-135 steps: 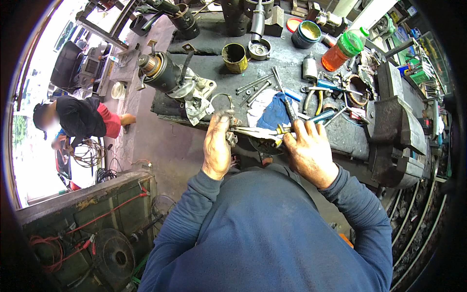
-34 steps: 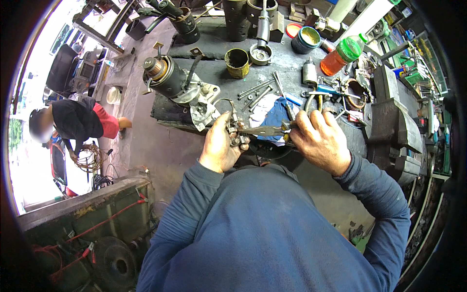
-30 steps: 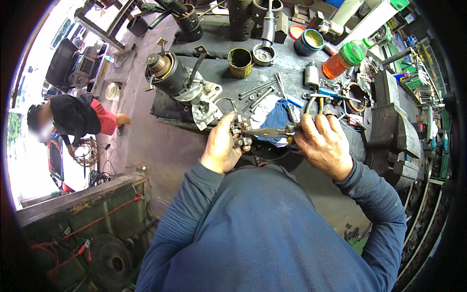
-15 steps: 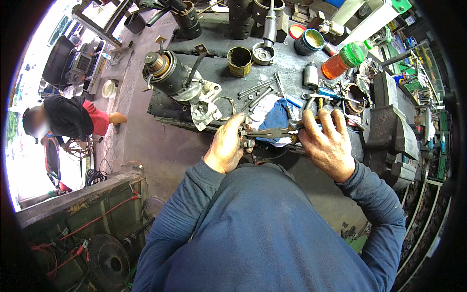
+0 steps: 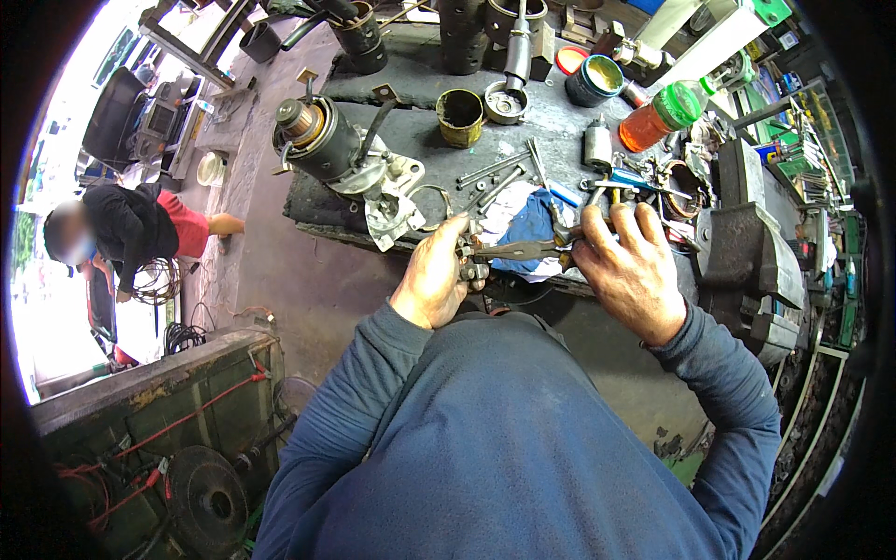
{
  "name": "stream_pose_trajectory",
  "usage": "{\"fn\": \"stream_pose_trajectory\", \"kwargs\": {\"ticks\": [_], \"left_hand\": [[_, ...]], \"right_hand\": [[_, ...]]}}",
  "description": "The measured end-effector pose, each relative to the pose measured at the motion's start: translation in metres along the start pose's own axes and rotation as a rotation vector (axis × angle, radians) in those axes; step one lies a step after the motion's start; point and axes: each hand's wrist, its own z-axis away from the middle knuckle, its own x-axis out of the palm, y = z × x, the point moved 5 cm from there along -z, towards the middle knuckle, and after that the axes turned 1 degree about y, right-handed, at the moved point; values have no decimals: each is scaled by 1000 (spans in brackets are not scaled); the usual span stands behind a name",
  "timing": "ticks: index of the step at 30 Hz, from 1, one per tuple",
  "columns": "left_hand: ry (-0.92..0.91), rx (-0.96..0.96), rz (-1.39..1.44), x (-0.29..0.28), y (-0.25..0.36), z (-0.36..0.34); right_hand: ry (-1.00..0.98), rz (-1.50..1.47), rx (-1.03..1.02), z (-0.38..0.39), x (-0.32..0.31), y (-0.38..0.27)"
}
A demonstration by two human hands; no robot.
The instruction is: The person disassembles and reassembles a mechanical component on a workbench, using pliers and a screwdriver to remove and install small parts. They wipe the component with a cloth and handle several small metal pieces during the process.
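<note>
My left hand [image 5: 432,273] is closed around a small dark metal part [image 5: 473,263], most of it hidden by the palm and thumb. From the other side my right hand [image 5: 632,271] grips a pair of long-nose pliers [image 5: 523,251], whose jaws reach to the metal part. Just beyond the hands, a blue cloth [image 5: 528,224] and white paper lie at the bench edge. Left of them stands a starter motor [image 5: 322,142] with a pale metal housing [image 5: 397,179]. Long bolts [image 5: 493,170] lie behind the hands.
A vise [image 5: 747,252] stands at the bench's right end. On the dark bench [image 5: 411,131] are a yellow-rimmed can [image 5: 459,119], a bottle of orange liquid [image 5: 658,117], a grease tub [image 5: 595,80] and scattered tools. At far left, a person [image 5: 140,229] holds coiled cable.
The pliers have turned slightly, and their jaws now show broader. My right hand's fingers have shifted a little. The person at far left has moved an arm lower.
</note>
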Motion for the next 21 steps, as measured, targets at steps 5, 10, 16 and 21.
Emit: {"fn": "stream_pose_trajectory", "kwargs": {"ticks": [5, 10, 16, 21], "left_hand": [[-27, -10, 13, -4, 0, -2], [9, 28, 27, 1, 4, 4], [-64, -93, 128, -11, -3, -7], [-35, -39, 180, -13, -5, -4]], "right_hand": [[3, 22, -19, -4, 0, 0], [4, 20, -37, -6, 0, 0], [-47, -1, -66, 0, 6, 1], [-75, -7, -47, 6, 4, 3]]}}
